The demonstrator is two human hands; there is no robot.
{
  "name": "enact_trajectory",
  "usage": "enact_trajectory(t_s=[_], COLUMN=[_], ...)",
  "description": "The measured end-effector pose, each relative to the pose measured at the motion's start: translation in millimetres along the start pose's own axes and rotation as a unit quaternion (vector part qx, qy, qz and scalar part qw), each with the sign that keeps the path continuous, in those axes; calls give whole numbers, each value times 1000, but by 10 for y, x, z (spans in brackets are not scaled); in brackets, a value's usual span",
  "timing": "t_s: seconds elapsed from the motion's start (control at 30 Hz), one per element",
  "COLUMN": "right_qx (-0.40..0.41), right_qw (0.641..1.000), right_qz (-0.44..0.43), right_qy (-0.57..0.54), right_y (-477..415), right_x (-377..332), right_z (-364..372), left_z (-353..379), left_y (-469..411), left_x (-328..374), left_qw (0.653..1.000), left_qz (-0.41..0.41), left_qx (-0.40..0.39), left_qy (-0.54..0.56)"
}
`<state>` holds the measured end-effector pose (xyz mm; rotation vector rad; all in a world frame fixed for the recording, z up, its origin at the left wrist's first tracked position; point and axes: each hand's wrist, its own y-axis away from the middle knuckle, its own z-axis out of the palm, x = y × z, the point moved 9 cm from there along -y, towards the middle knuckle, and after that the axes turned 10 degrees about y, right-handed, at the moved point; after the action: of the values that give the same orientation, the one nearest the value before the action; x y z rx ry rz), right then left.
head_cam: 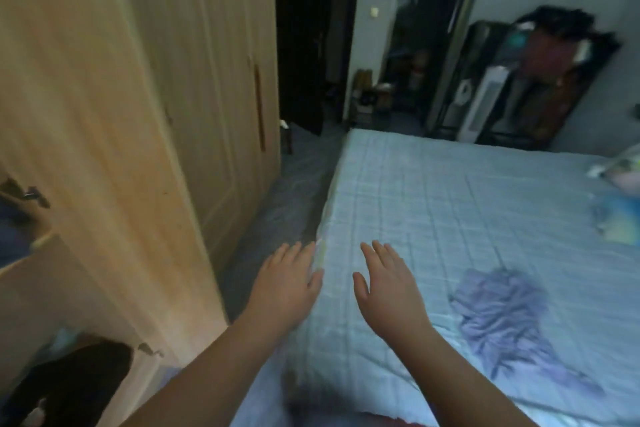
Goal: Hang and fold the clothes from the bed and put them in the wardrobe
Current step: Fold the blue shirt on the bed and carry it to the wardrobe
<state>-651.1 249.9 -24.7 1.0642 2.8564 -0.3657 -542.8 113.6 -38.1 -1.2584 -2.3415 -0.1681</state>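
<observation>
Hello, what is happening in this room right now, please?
A person stands between a light wooden wardrobe and a bed with a pale blue checked cover. Both hands are open and empty: the left hand hovers at the bed's edge, the right hand above the cover. A crumpled lilac garment lies on the bed to the right of the hands, untouched. More blurred, colourful clothes sit at the far right edge.

Two bare forearms, left hand (287, 282) and right hand (388, 291) without sleeves, rings or watch.
</observation>
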Motion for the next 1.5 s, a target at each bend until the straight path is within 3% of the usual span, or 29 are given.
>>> enact_trajectory(t_s=[0.33,0.63,0.7,0.8,0.93,1.1,1.27,1.4,1.5], right_qx=[9,-78,-104,-102,-144,-247,-351,-380,-366], right_qw=[991,985,980,980,973,953,904,874,877], right_qz=[132,157,170,168,175,170,219,260,272], right_qy=[10,-2,-19,-21,-34,-44,-109,-155,-151], right_y=[554,606,332,254,-158,-520,-523,-537,-569], right_x=[3356,4877,5269,5298,5622,5812,5875,5949,5975], right_z=[-337,49,320,322,851,1842,3019,3887,4407], left_z=[1872,2985,3396,3516,4193,5064,5903,6579,6959], left_y=[-754,-1209,-1587,-1643,-2091,-2510,-2536,-2431,-2413], left_x=[2789,3726,3771,3711,3494,3097,2684,2364,2151], left_qw=[991,985,983,982,973,955,921,889,875], left_qz=[121,109,84,63,21,-49,-148,-240,-291], left_qx=[-52,-124,-150,-163,-216,-282,-347,-367,-344], left_qy=[34,43,61,71,74,74,93,129,176])
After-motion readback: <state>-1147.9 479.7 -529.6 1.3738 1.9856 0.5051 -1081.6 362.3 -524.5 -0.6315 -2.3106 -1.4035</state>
